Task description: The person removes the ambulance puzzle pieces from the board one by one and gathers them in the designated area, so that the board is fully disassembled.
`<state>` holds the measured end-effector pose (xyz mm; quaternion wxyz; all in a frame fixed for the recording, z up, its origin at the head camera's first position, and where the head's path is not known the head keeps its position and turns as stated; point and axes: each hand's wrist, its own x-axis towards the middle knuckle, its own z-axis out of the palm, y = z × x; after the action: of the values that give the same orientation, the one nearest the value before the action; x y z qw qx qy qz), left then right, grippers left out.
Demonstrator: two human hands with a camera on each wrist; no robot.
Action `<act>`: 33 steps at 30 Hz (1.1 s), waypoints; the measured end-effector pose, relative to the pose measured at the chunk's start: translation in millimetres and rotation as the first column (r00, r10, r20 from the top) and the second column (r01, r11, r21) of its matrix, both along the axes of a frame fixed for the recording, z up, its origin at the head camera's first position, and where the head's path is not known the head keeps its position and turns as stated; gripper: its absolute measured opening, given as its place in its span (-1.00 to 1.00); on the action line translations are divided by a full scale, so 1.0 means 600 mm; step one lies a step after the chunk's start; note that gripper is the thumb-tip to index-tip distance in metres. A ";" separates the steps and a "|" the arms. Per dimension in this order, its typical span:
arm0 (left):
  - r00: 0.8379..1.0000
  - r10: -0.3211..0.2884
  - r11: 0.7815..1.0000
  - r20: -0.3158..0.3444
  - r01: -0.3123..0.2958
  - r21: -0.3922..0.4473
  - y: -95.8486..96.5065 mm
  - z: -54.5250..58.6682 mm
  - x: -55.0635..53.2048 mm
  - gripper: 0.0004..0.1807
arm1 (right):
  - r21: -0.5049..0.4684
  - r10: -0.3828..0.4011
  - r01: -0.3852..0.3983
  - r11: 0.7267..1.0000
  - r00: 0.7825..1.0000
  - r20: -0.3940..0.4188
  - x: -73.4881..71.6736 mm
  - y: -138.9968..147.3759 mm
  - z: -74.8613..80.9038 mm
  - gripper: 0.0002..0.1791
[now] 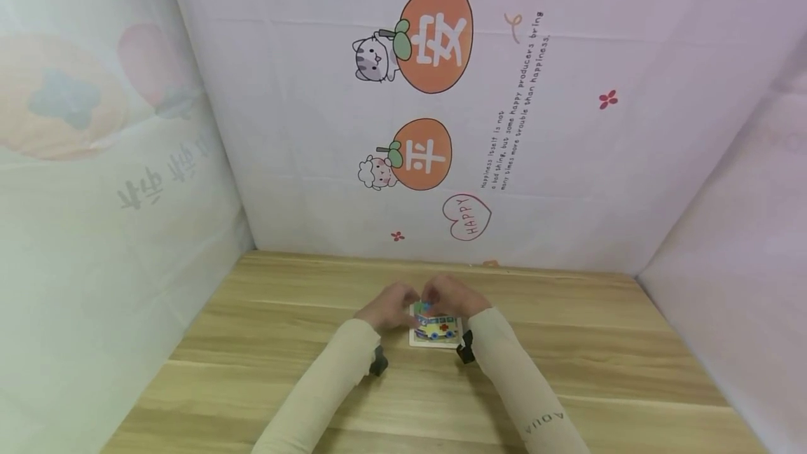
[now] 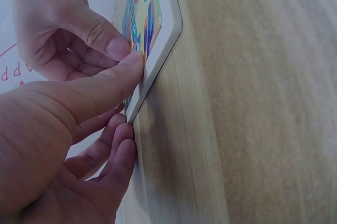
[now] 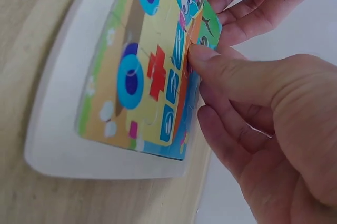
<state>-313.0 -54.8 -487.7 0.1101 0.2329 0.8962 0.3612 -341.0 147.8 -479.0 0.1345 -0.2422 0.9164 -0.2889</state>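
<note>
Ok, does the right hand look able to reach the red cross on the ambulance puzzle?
Likely yes: nothing covers the red cross, and the right hand is close by, at the ambulance puzzle.

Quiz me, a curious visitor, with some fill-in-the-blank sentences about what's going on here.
The cross on the ambulance puzzle is coloured ____.
The heart printed on the wall cloth says ____.
The lettered sleeve leads to the ____ hand.
The tabletop has a ____ grain pattern.

Missing words: red; HAPPY; right; wood.
</note>
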 end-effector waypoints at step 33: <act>0.999 0.029 0.999 0.026 -0.029 -0.013 -0.002 0.001 0.002 -0.39 | -0.096 0.061 -0.069 0.993 0.995 -0.080 -0.007 0.083 0.036 -0.88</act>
<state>-312.0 -56.1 -487.1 0.1180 0.2143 0.9002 0.3603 -345.5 197.6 -457.1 0.0965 -0.2891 0.8971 -0.3198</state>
